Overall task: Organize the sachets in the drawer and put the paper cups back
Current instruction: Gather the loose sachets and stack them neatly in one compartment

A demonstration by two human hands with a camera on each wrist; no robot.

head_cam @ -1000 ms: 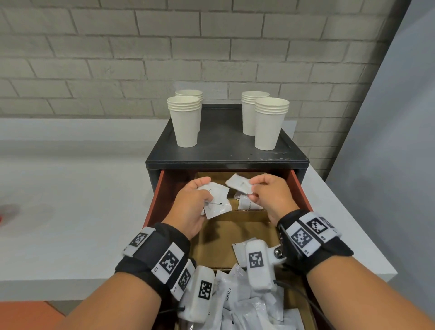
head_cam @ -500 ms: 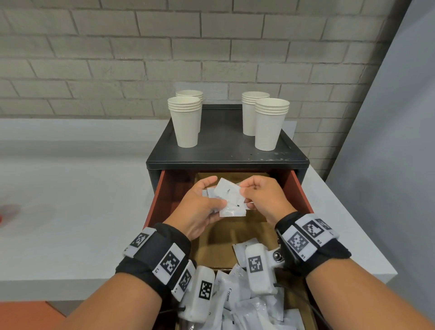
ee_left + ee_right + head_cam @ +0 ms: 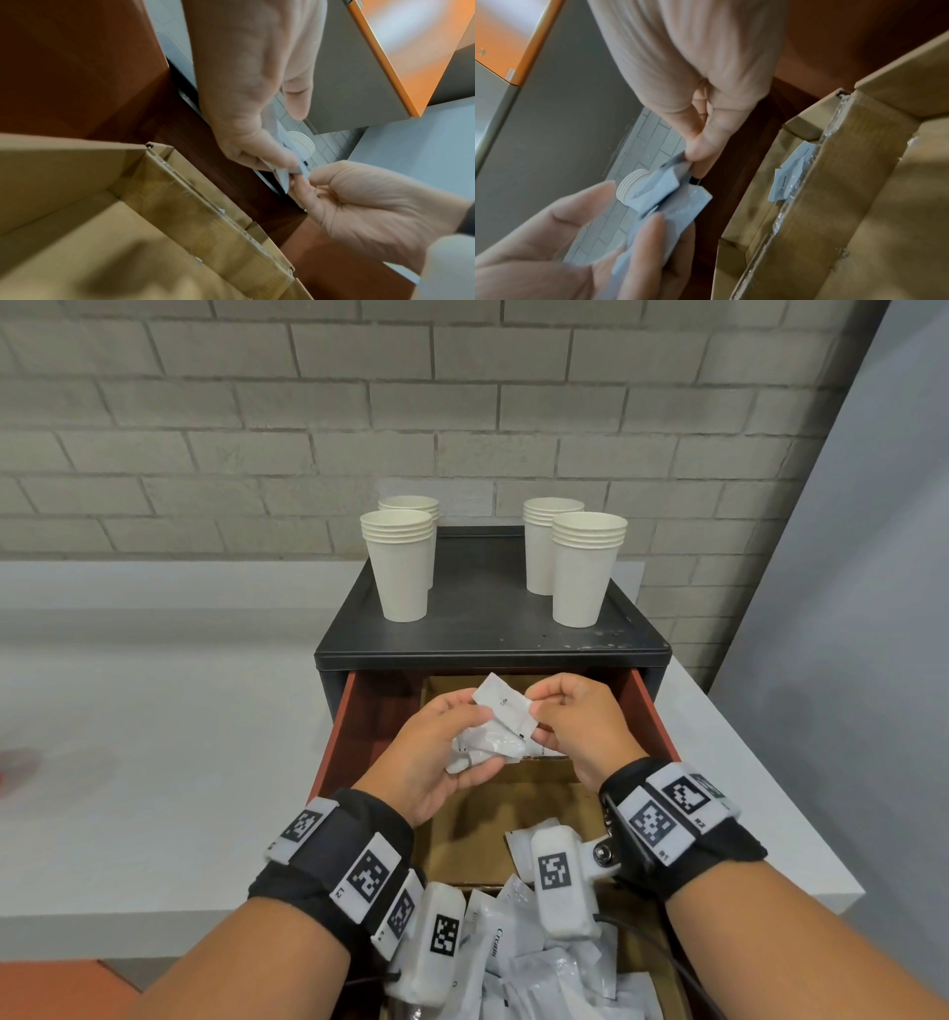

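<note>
L hand (image 3: 436, 752) holds a little stack of sachets (image 3: 488, 747) over the open drawer (image 3: 339, 737). R hand (image 3: 575, 726) pinches 1 more sachet (image 3: 502, 706) on top, prob. to line them up. Paper cups (image 3: 403, 567) wait on the cabinet.

Both forearms reach forward, the left hand (image 3: 439, 752) cupped palm-up, the right hand (image 3: 577, 724) apparently pinching.

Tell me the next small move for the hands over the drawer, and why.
Probably lower the right hand and lay its pinched sachet onto the bunch in the left hand: both grip sachets above the cardboard box, edges nearly meeting.
</note>
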